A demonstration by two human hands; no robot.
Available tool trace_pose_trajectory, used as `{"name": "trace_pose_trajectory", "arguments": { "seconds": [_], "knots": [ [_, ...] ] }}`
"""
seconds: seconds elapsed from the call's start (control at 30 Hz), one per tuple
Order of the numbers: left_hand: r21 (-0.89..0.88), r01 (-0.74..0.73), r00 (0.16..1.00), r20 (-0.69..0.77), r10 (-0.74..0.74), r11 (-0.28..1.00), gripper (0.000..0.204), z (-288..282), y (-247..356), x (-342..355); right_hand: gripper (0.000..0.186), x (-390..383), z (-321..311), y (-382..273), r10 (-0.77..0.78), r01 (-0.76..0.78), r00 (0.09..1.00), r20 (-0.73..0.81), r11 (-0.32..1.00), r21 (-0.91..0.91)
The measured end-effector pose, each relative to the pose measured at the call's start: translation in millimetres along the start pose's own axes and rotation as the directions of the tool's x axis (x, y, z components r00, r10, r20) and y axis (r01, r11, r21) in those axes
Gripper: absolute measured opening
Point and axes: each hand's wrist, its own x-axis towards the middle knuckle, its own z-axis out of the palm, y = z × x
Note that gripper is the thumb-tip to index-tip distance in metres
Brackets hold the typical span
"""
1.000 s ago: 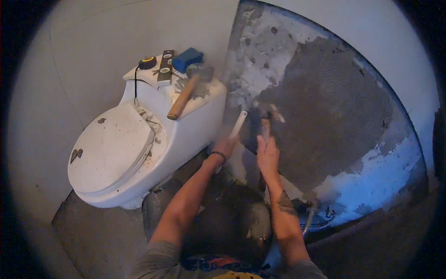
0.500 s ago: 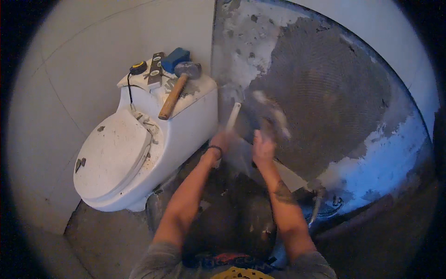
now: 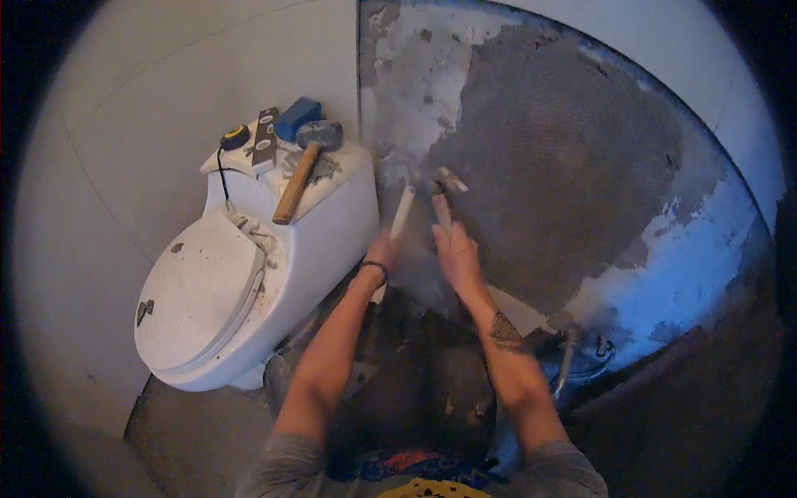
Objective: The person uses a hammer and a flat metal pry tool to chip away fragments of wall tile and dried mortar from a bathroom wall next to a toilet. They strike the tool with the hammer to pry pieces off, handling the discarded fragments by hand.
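My left hand (image 3: 382, 251) is closed round a long pale stick-like tool (image 3: 403, 212). Its upper end points toward the wall, and a bit of it shows below my fist; its kind is not clear. To the right, my right hand (image 3: 458, 253) grips a wooden-handled tool (image 3: 442, 212). A short light head (image 3: 452, 179) shows at this tool's far end, close to the wall, too blurred to name. The two tools are apart, side by side. Behind them is the mortar-covered wall (image 3: 564, 158), grey and ridged in its middle.
At left stands a dusty white toilet (image 3: 199, 290). Its tank top carries a mallet (image 3: 292, 187), a blue block (image 3: 297, 118), a small level (image 3: 265, 139) and a tape measure (image 3: 235, 137). A pipe (image 3: 567, 361) is near the wall's base at right; a dark bucket-like shape (image 3: 398, 382) is below my arms.
The tool in my right hand was a fast blur and now shows more clearly, farther left. My left hand has shifted slightly left, still gripping the pale tool. The whole view has shifted a little.
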Motion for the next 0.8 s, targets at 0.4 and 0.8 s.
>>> {"name": "trace_pose_trajectory", "arguments": {
  "seconds": [0.4,0.8],
  "knots": [
    [0.189,0.002,1.0,-0.004,-0.001,0.982,0.052,-7,-19,-1,0.041,-22,0,-16,-0.144,0.173,0.969,-0.201,0.975,0.138],
    [0.097,0.023,0.997,0.067,-0.03,0.995,0.048,0,0,-1,0.034,0,10,40,-0.184,0.184,0.983,0.011,0.982,-0.037]
  ]
}}
